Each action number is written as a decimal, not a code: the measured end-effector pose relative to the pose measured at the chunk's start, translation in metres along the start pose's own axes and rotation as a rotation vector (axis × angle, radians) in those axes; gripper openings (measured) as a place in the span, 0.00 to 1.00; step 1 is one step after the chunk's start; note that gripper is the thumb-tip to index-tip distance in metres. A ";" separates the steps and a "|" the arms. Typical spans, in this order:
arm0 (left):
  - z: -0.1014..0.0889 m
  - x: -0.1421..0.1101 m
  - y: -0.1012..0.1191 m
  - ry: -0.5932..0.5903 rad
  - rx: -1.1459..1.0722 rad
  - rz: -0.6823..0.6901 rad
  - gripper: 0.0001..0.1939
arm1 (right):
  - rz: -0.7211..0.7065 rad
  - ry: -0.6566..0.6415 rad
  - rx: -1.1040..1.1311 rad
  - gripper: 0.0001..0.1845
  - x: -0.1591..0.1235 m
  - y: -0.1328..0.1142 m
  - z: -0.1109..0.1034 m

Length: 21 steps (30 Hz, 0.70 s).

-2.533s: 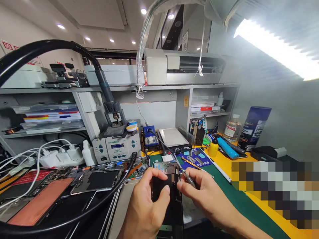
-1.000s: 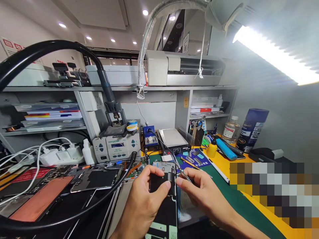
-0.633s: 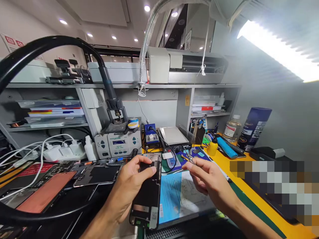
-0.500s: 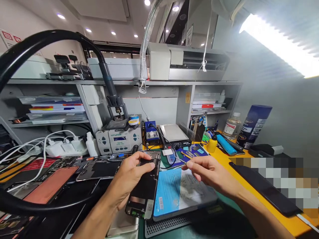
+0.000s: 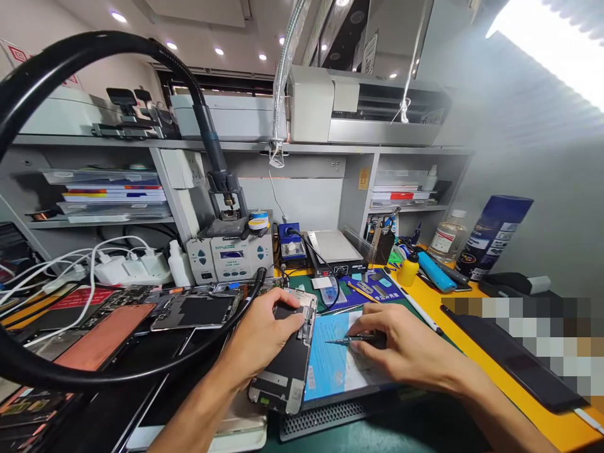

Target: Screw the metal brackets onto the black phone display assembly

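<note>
My left hand (image 5: pixel 264 333) is closed around the upper left side of a phone screen assembly (image 5: pixel 285 358), thumb on its dark back. The metal plates and flex cable on it face up, and it tilts over the mat. My right hand (image 5: pixel 410 346) pinches a slim screwdriver (image 5: pixel 346 340), whose thin tip points left toward the phone screen without touching it. Part of the handle is hidden by my fingers. Under the screwdriver lies a blue and white printed sheet (image 5: pixel 325 365) on a dark pad, close beside the screen's right edge.
A black hose (image 5: pixel 141 384) loops along the left, over several phone parts. Behind stand a soldering station (image 5: pixel 231 261) and a flat heating plate (image 5: pixel 335 245). Yellow bottle (image 5: pixel 408 269), spray can (image 5: pixel 493 236) and a charging black phone (image 5: pixel 509 358) are at right.
My right hand has moved down and right, and the screwdriver now shows clearly, pointing left over the sheet. The left hand still holds the phone screen. The camera view has shifted slightly.
</note>
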<state>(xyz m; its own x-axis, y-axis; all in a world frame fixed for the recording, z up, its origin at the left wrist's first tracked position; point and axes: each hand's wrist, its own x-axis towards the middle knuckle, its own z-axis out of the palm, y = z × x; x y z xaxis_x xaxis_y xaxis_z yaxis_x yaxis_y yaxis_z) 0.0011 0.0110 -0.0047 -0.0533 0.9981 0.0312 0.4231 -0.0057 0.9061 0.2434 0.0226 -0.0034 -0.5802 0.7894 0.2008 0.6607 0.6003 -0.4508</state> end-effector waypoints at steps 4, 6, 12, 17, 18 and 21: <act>0.000 0.000 0.000 0.000 0.021 0.011 0.10 | -0.002 0.012 -0.013 0.08 0.001 0.002 0.001; 0.000 0.000 0.001 0.009 0.024 0.019 0.10 | 0.001 0.024 -0.005 0.07 0.001 0.003 0.000; -0.001 -0.004 0.005 0.016 0.009 0.095 0.07 | 0.063 0.150 0.119 0.11 0.000 0.001 0.000; 0.002 -0.009 0.011 -0.080 -0.015 0.197 0.09 | 0.088 0.178 0.284 0.13 0.001 -0.002 0.008; 0.002 -0.009 0.012 -0.100 -0.020 0.211 0.09 | 0.087 0.179 0.288 0.13 0.002 -0.002 0.010; 0.003 -0.011 0.013 -0.134 -0.025 0.233 0.09 | 0.084 0.180 0.294 0.13 0.002 -0.002 0.012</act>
<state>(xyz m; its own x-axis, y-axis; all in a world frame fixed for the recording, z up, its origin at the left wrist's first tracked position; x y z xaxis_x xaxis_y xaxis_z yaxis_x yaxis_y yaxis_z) 0.0101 0.0002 0.0049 0.1644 0.9688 0.1856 0.3871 -0.2364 0.8912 0.2347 0.0214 -0.0126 -0.4193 0.8602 0.2902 0.5219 0.4900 -0.6982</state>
